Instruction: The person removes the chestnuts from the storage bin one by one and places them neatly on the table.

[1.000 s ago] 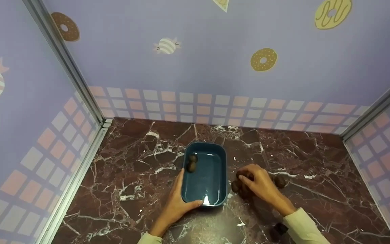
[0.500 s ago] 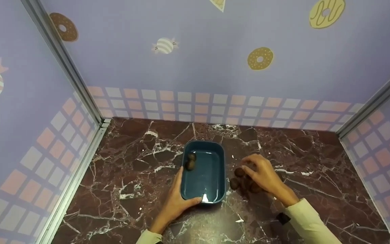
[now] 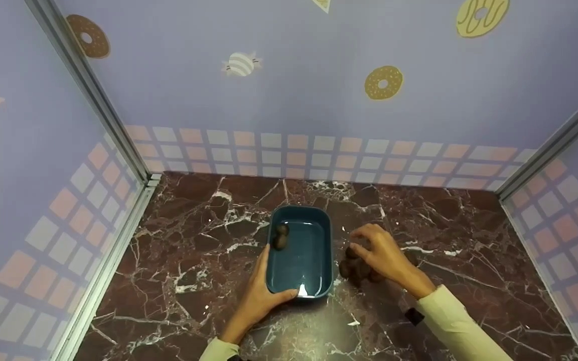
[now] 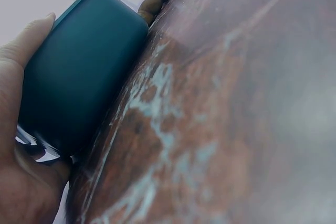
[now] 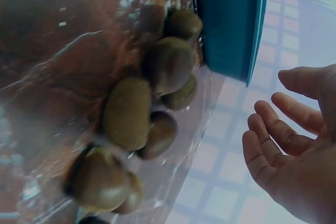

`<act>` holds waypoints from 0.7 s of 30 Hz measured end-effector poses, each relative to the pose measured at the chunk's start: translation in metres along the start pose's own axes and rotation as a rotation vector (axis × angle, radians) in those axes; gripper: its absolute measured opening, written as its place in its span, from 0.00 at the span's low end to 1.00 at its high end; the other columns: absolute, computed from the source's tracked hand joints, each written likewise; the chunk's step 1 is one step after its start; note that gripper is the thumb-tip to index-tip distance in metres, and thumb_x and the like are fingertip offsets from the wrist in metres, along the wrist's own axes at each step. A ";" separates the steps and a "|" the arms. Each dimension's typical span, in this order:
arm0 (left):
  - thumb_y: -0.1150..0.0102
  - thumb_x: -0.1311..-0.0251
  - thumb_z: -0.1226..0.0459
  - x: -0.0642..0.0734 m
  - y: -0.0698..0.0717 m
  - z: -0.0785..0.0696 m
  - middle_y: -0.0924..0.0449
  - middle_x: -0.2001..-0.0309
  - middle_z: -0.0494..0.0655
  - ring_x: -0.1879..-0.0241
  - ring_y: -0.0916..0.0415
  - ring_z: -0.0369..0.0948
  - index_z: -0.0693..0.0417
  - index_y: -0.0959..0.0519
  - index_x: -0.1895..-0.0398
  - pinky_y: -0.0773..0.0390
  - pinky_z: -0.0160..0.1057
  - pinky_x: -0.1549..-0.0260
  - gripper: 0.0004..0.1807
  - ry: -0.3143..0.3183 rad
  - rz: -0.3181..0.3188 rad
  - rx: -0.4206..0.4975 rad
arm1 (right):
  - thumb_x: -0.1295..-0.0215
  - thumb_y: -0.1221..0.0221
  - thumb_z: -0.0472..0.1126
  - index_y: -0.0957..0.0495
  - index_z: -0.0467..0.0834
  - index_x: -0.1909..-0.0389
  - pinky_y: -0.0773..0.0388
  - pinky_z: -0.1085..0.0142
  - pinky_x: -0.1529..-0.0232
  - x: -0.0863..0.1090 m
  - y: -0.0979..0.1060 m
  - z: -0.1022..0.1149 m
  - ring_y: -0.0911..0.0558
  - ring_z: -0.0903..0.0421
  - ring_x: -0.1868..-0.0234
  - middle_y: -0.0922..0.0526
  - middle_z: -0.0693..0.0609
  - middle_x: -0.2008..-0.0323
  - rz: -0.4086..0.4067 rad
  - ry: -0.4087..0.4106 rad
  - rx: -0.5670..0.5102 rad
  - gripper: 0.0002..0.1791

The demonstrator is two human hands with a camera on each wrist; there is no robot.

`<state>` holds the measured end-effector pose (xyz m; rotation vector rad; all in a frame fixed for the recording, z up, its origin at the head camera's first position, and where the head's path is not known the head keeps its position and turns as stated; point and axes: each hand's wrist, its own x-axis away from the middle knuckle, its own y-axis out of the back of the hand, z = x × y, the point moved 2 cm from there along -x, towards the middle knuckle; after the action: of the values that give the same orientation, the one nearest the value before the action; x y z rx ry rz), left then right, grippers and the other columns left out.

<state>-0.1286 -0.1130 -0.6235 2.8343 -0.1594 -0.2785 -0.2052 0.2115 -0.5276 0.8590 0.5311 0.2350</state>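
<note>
A deep blue rectangular dish (image 3: 304,263) sits on the marble surface with two chestnuts (image 3: 280,242) at its inner left side. My left hand (image 3: 259,298) holds its near left corner, fingers along the left wall and thumb at the front rim. Right of the dish lies a loose cluster of several chestnuts (image 3: 356,271), partly covered by my right hand (image 3: 382,253) in the head view. From the right wrist, this hand (image 5: 294,140) appears above the chestnuts (image 5: 127,114), fingers loosely bent and apart, nothing between them.
Brown marble (image 3: 208,271) with white veins extends around the dish. A lilac back wall (image 3: 294,100) printed with sweets and tiles stands behind, and side panels in metal frames close off left and right. A dark wrist device (image 3: 414,316) sits at the right cuff.
My right hand's fingers have lifted and spread from the chestnuts they touched. The left hand keeps its hold on the dish. The head view has shifted slightly.
</note>
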 end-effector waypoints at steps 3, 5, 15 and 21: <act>0.11 0.49 0.49 0.000 0.000 0.001 0.54 0.11 0.64 0.14 0.53 0.63 0.51 0.55 0.08 0.49 0.69 0.20 0.74 -0.003 -0.005 -0.005 | 0.32 0.26 0.31 0.11 0.36 0.51 0.15 0.46 0.50 -0.011 -0.009 0.009 0.15 0.43 0.50 0.11 0.43 0.53 0.007 0.054 0.014 0.11; 0.11 0.50 0.48 0.000 0.000 0.001 0.53 0.11 0.63 0.14 0.53 0.62 0.51 0.54 0.08 0.49 0.68 0.19 0.74 -0.003 -0.007 -0.008 | 0.31 0.26 0.33 0.11 0.36 0.50 0.15 0.46 0.49 -0.018 -0.017 0.016 0.15 0.44 0.50 0.11 0.44 0.53 0.028 0.076 0.017 0.12; 0.11 0.52 0.48 0.001 0.001 -0.001 0.52 0.12 0.64 0.14 0.52 0.63 0.52 0.54 0.08 0.48 0.69 0.20 0.75 0.022 -0.010 -0.016 | 0.28 0.27 0.38 0.12 0.37 0.44 0.16 0.47 0.40 -0.048 -0.067 0.045 0.17 0.44 0.44 0.13 0.43 0.47 0.168 0.137 0.026 0.15; 0.11 0.52 0.47 0.001 0.001 -0.001 0.53 0.12 0.65 0.15 0.52 0.63 0.52 0.53 0.08 0.47 0.68 0.20 0.75 0.027 -0.004 -0.022 | 0.27 0.27 0.40 0.12 0.37 0.44 0.16 0.48 0.41 -0.064 -0.093 0.053 0.18 0.44 0.44 0.14 0.42 0.47 0.221 0.120 0.030 0.16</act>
<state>-0.1278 -0.1141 -0.6223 2.8160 -0.1441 -0.2411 -0.2321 0.0919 -0.5490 0.9374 0.5522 0.4837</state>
